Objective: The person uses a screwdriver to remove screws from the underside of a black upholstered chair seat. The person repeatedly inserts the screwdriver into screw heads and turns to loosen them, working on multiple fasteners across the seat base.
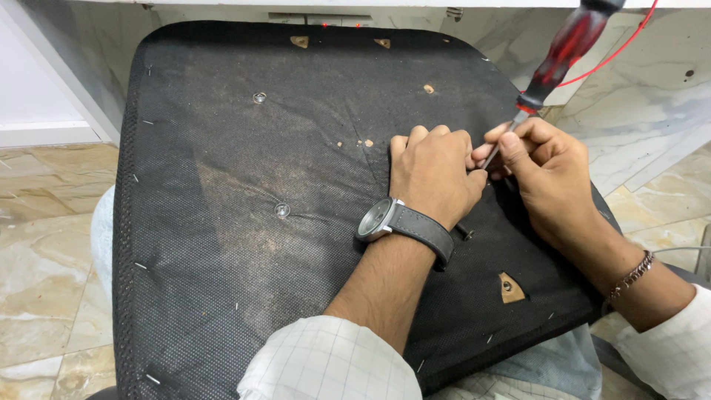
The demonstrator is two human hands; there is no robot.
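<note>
An upturned chair seat [244,185], covered in black stapled fabric, lies across my lap. My left hand [433,174], with a grey wristwatch, rests fist-like on the fabric right of centre. My right hand [544,167] pinches the metal shaft of a screwdriver [563,52] with a red and black handle that leans up to the right. The tip is hidden between my two hands. Metal screw inserts [282,210] sit in the fabric to the left.
Staples line the seat's left edge [137,178]. Torn holes show wood at the near right [511,289] and the far edge [299,41]. Marble floor tiles [44,244] lie all around. A red wire [622,48] runs at the upper right below a white ledge.
</note>
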